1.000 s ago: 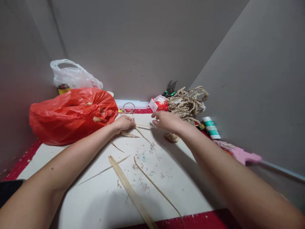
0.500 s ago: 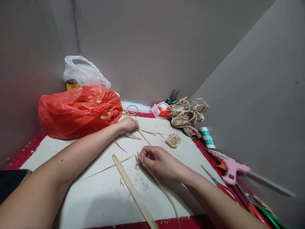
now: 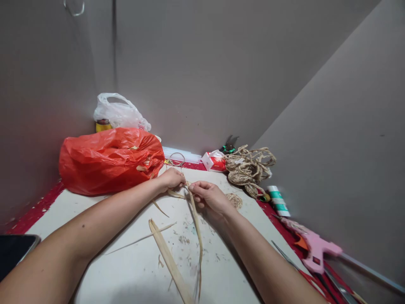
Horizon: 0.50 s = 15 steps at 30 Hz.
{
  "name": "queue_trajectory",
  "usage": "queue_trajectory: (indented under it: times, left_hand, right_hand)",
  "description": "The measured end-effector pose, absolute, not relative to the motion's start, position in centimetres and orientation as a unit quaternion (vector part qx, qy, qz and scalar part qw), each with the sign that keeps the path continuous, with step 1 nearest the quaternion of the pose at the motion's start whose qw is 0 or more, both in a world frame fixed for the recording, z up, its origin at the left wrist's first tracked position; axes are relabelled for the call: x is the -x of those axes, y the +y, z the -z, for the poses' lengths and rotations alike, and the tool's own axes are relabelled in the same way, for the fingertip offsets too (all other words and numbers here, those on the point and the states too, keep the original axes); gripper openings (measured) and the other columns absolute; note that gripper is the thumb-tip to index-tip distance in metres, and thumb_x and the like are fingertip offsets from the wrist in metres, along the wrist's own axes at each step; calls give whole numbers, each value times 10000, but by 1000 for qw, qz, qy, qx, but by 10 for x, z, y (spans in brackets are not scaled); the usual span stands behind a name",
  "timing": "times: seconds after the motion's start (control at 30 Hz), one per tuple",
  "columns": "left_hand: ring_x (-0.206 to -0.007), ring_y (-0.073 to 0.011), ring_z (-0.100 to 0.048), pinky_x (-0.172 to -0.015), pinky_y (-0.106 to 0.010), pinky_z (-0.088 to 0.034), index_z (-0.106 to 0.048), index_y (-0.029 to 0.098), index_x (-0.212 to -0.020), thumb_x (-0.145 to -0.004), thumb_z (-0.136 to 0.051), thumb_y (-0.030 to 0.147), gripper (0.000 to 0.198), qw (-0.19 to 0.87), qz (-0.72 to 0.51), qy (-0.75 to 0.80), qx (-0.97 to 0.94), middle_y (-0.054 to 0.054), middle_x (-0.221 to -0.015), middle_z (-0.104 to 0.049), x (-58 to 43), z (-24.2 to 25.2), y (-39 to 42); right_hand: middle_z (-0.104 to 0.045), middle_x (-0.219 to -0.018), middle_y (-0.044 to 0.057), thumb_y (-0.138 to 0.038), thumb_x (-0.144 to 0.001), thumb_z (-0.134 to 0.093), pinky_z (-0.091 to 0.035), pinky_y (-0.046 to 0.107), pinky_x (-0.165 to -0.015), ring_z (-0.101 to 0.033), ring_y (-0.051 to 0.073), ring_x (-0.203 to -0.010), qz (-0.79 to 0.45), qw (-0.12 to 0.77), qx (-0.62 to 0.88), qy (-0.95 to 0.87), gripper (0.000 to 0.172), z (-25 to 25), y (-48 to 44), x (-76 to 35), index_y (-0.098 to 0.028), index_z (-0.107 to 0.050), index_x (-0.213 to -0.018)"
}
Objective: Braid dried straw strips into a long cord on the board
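Note:
My left hand (image 3: 173, 179) is closed near the far side of the white board, its fingertips pinched where thin dried plant-fibre strands come together. Right beside it, my right hand (image 3: 210, 196) pinches the upper end of a long dried fibre strip (image 3: 196, 228), which hangs down the board toward me. Both sets of fingertips nearly touch. Partly hidden behind my right hand lies a small woven coil (image 3: 234, 200). A broad pale strip (image 3: 171, 264) lies nearer to me, with a thin strand (image 3: 141, 238) across its top.
A red plastic bag (image 3: 110, 162) bulges at the back left, in front of a white bag (image 3: 122, 112). Braided cord (image 3: 249, 169) is heaped at the back right, near a tissue pack (image 3: 215, 161). A pink glue gun (image 3: 316, 249) and scissors (image 3: 284, 255) line the right edge.
My right hand has moved forward to my left hand, bringing the fibre strip with it. My left hand keeps its place. The camera view has tilted upward slightly.

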<state>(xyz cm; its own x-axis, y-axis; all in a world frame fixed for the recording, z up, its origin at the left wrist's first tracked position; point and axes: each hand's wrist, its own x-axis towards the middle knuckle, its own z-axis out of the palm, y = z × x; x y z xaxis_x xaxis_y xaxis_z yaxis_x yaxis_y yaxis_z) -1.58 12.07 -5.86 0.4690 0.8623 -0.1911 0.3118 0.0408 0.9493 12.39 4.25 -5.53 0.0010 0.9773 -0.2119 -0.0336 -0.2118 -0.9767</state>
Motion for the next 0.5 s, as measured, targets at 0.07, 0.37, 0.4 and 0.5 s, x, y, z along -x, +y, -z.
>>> queue_trajectory:
  times: [0.07, 0.37, 0.4, 0.5]
  left_hand:
    - [-304, -48, -257, -358, -212, -154, -497, 147, -481, -692, -527, 155, 213, 557, -251, 452, -650, 54, -346, -376, 16, 59, 119]
    - [-367, -49, -325, -389, -189, -220, -508, 148, -546, -719, -486, 156, 175, 505, -297, 474, -657, 55, -424, -419, 8, 68, 116]
    - [-376, -50, -332, -395, -187, -229, -510, 147, -546, -719, -487, 155, 175, 498, -303, 477, -658, 56, -428, -418, 7, 68, 115]
    - [-406, -49, -358, -413, -179, -260, -490, 145, -534, -723, -481, 138, 189, 482, -319, 482, -659, 52, -448, -432, 5, 66, 112]
  right_hand:
    - [-497, -444, -49, -328, -634, -726, -270, 136, -331, -374, 26, -350, -558, 460, 535, -436, 249, 63, 42, -120, -138, -566, -653]
    - [-627, -503, 24, -310, -651, -688, -426, 170, -358, -506, 74, -360, -542, 477, 539, -435, 212, 67, 46, -102, -141, -562, -671]
    - [-623, -495, 23, -309, -652, -683, -424, 169, -353, -508, 75, -359, -539, 478, 537, -439, 210, 67, 46, -101, -141, -558, -661]
    - [-579, -436, -6, -309, -658, -670, -392, 158, -321, -477, 68, -326, -524, 483, 537, -452, 214, 69, 47, -100, -150, -532, -625]
